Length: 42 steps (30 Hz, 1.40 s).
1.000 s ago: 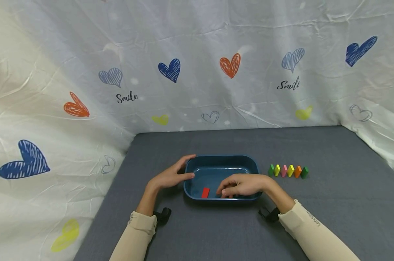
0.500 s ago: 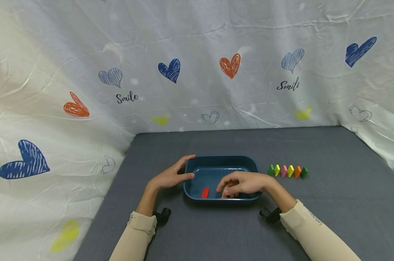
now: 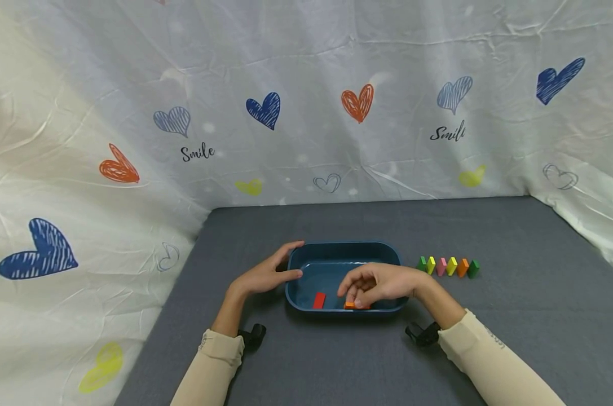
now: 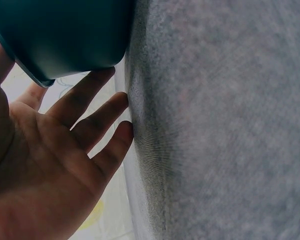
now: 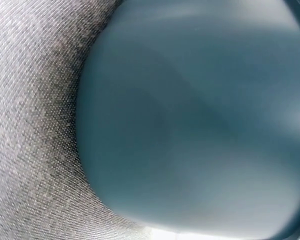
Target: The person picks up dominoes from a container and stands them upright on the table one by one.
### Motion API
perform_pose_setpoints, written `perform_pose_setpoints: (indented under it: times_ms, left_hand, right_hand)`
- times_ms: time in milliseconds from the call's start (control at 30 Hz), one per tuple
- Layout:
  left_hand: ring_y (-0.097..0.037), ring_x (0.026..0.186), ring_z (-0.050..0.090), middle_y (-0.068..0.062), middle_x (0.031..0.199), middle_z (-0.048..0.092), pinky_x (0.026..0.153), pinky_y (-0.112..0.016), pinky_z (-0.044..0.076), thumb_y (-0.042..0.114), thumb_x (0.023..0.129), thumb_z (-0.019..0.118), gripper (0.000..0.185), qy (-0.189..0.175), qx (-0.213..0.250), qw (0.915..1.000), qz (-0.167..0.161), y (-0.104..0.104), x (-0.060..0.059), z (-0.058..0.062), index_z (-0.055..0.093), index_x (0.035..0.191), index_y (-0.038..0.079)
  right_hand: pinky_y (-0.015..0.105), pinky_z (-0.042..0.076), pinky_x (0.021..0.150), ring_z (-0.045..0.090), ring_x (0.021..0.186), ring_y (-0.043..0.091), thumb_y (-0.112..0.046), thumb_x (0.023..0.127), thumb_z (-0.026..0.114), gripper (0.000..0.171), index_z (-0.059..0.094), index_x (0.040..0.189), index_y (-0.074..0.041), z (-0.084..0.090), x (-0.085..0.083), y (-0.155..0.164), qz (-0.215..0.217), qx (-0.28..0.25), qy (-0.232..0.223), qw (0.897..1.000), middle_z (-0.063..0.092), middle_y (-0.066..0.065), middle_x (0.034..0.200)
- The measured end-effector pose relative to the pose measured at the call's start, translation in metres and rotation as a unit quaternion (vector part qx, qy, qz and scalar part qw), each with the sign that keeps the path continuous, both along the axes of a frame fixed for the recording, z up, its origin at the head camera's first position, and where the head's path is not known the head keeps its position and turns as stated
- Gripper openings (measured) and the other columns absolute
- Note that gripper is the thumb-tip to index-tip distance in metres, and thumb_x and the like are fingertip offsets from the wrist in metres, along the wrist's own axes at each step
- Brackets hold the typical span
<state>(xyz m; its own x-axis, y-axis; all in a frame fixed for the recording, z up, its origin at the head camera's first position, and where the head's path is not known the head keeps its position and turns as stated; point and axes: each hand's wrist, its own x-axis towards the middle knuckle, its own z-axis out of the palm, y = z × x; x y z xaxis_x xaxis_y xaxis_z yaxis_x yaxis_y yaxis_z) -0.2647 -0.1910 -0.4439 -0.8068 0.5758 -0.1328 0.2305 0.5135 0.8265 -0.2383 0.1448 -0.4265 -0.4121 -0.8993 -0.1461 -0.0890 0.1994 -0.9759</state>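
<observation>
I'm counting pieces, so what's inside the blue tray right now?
Inside the blue tray lie a red block and an orange block under the right hand. That hand covers part of the floor, so more could be hidden.

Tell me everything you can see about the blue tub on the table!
The blue tub is a dark teal, shallow rectangular tray with rounded corners and a smooth, slightly glossy look, like plastic. It sits flat on the grey cloth table. The left hand rests open against its left end. The right hand reaches in over its near wall. A red block and an orange block lie on its floor.
</observation>
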Motion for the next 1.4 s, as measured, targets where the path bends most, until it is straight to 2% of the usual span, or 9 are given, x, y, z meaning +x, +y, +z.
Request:
perform_pose_setpoints:
  times_ms: [200, 467, 567, 667, 800, 933, 1133, 1333, 1400]
  left_hand:
    - [-0.043, 0.156, 0.019, -0.001, 0.171, 0.017, 0.119, -0.068, 0.025, 0.04, 0.101, 0.063, 0.074, 0.003, -0.001, 1.0, 0.0, 0.0, 0.0, 0.0, 0.021, 0.162, 0.033]
    - [-0.043, 0.156, 0.02, 0.0, 0.171, 0.018, 0.119, -0.069, 0.025, 0.038, 0.101, 0.064, 0.071, 0.005, -0.002, 1.0, 0.002, 0.0, 0.0, 0.0, 0.023, 0.16, 0.037]
    - [-0.043, 0.156, 0.02, 0.0, 0.17, 0.018, 0.119, -0.068, 0.024, 0.038, 0.101, 0.064, 0.071, 0.003, 0.001, 1.0, 0.001, 0.0, 0.0, 0.0, 0.024, 0.16, 0.039]
    - [-0.042, 0.156, 0.019, 0.0, 0.171, 0.017, 0.119, -0.068, 0.024, 0.037, 0.102, 0.063, 0.071, 0.001, 0.003, 1.0, -0.001, 0.0, 0.0, 0.0, 0.024, 0.16, 0.037]
    - [-0.044, 0.156, 0.019, -0.001, 0.171, 0.017, 0.119, -0.069, 0.025, 0.037, 0.102, 0.063, 0.072, 0.003, 0.0, 1.0, -0.003, 0.0, 0.0, 0.0, 0.023, 0.161, 0.035]
    - [-0.043, 0.156, 0.019, 0.0, 0.171, 0.016, 0.119, -0.069, 0.025, 0.039, 0.101, 0.063, 0.073, 0.005, -0.004, 1.0, -0.002, -0.001, 0.0, 0.0, 0.022, 0.161, 0.035]
    - [-0.042, 0.156, 0.019, 0.0, 0.171, 0.016, 0.12, -0.068, 0.024, 0.04, 0.101, 0.063, 0.073, 0.001, -0.005, 1.0, 0.0, -0.001, 0.001, 0.0, 0.022, 0.161, 0.037]
    - [-0.044, 0.156, 0.019, -0.001, 0.171, 0.016, 0.119, -0.068, 0.025, 0.038, 0.102, 0.063, 0.073, 0.004, -0.006, 1.0, -0.002, 0.0, 0.001, 0.0, 0.022, 0.161, 0.035]
    - [-0.044, 0.155, 0.02, -0.002, 0.171, 0.015, 0.119, -0.069, 0.025, 0.038, 0.102, 0.063, 0.073, 0.005, -0.006, 1.0, -0.002, 0.001, 0.001, 0.001, 0.022, 0.161, 0.034]
  right_hand:
    - [0.023, 0.058, 0.081, 0.067, 0.093, 0.009, -0.003, 0.095, 0.069, 0.049, 0.049, 0.133, 0.02, -0.001, -0.002, 0.001, 0.015, -0.035, -0.023, 0.999, 0.069, 0.003, 0.108]
    - [0.022, 0.057, 0.082, 0.064, 0.092, 0.009, -0.006, 0.094, 0.072, 0.047, 0.056, 0.133, 0.014, 0.003, 0.0, 0.002, 0.009, 0.006, -0.017, 1.0, 0.069, -0.001, 0.107]
    - [0.022, 0.057, 0.081, 0.062, 0.09, 0.009, -0.007, 0.094, 0.072, 0.043, 0.06, 0.132, 0.01, 0.003, 0.0, 0.004, 0.004, 0.007, 0.002, 1.0, 0.069, 0.008, 0.11]
    - [0.022, 0.057, 0.08, 0.062, 0.088, 0.009, -0.005, 0.096, 0.069, 0.037, 0.062, 0.13, 0.009, 0.003, -0.001, 0.008, 0.003, -0.009, 0.03, 1.0, 0.066, 0.027, 0.115]
    - [0.024, 0.057, 0.079, 0.063, 0.087, 0.01, -0.002, 0.097, 0.065, 0.034, 0.061, 0.128, 0.012, 0.004, -0.001, 0.014, 0.001, -0.034, 0.052, 0.998, 0.057, 0.043, 0.116]
    - [0.025, 0.057, 0.079, 0.062, 0.088, 0.012, -0.002, 0.097, 0.065, 0.034, 0.06, 0.127, 0.014, 0.008, 0.001, 0.022, -0.018, -0.044, 0.06, 0.997, 0.062, 0.032, 0.116]
    - [0.03, 0.059, 0.08, 0.063, 0.089, 0.017, 0.002, 0.097, 0.063, 0.028, 0.065, 0.125, 0.003, 0.014, 0.001, 0.043, -0.072, -0.057, 0.064, 0.994, 0.069, 0.005, 0.111]
    - [0.032, 0.058, 0.082, 0.065, 0.093, 0.017, 0.003, 0.099, 0.06, 0.03, 0.061, 0.128, 0.006, 0.018, 0.002, 0.074, -0.116, -0.086, 0.067, 0.987, 0.07, 0.0, 0.112]
    - [0.03, 0.057, 0.076, 0.066, 0.091, 0.016, 0.002, 0.099, 0.059, 0.03, 0.06, 0.129, 0.005, 0.02, 0.004, 0.087, -0.143, -0.088, 0.077, 0.983, 0.071, 0.0, 0.113]
